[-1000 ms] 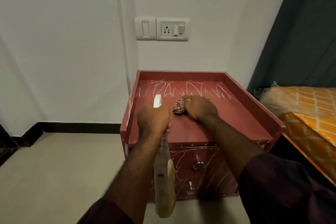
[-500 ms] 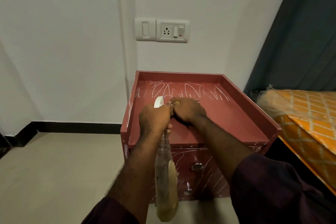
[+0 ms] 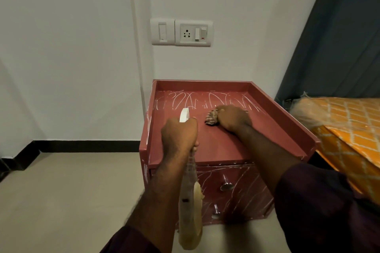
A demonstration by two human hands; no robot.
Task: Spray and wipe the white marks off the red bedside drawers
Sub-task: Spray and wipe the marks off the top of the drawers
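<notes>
Currently mid-wipe, I'd judge. I'm pressing the cloth (image 3: pixel 212 119) onto the top of the red bedside drawers (image 3: pixel 287 118) with my right hand (image 3: pixel 233 118). My fingers are curling round the bunched rag, and a wad of it is poking out on the left of my fist. My left hand (image 3: pixel 178 135) is clamping round the neck of the spray bottle (image 3: pixel 189 201). Its white nozzle (image 3: pixel 184 115) is pointing toward the back of the top, and its body is hanging down in front of the drawer fronts. Can't tell if a finger is sitting on the trigger.

The white marks (image 3: pixel 185 99) are running in a band along the back of the top, just beyond the cloth and the nozzle. The near part of the top is looking clean. More scribbles are showing on the drawer fronts (image 3: pixel 246 191) around the knobs (image 3: pixel 226 186) and on the left edge.

So the job is looking partly done. The next move is probably calling for a spray at the back strip, then pushing the cloth forward into it with firm pressure. The fronts are waiting after that.
</notes>
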